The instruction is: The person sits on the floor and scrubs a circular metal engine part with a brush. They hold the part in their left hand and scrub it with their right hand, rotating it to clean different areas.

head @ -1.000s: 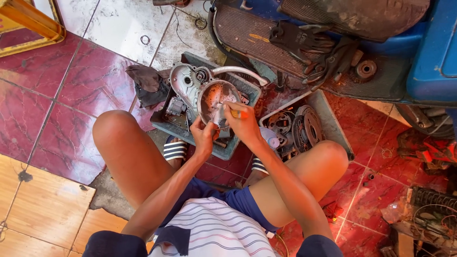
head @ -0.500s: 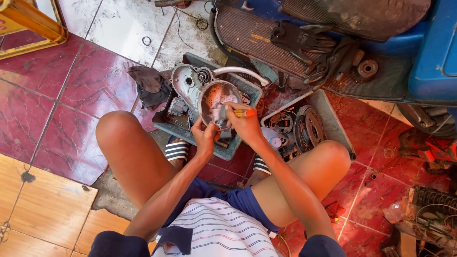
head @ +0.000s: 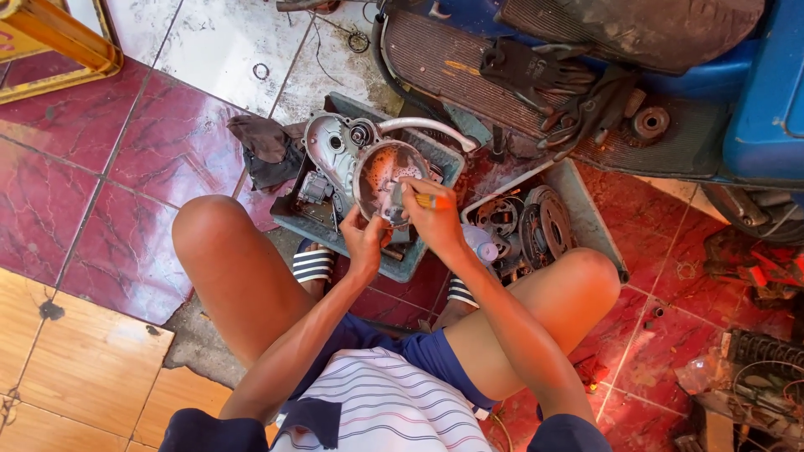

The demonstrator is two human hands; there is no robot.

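Gripping round metal cover (head: 381, 172) rim, left hand (head: 364, 238); right hand (head: 431, 213) holding brush (head: 423, 200).

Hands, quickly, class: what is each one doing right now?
Left hand: closed on the rim of the round metal cover.
Right hand: closed on an orange-handled brush, working inside the cover.

Single head-worn view, steeply downward, close over lap and floor

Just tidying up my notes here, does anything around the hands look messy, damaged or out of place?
Mostly clutter: a dark rag lies crumpled on the tiles beside the grey tray, and loose rings sit scattered on the white tile. The round metal cover looks rust-stained inside. No spill shows.
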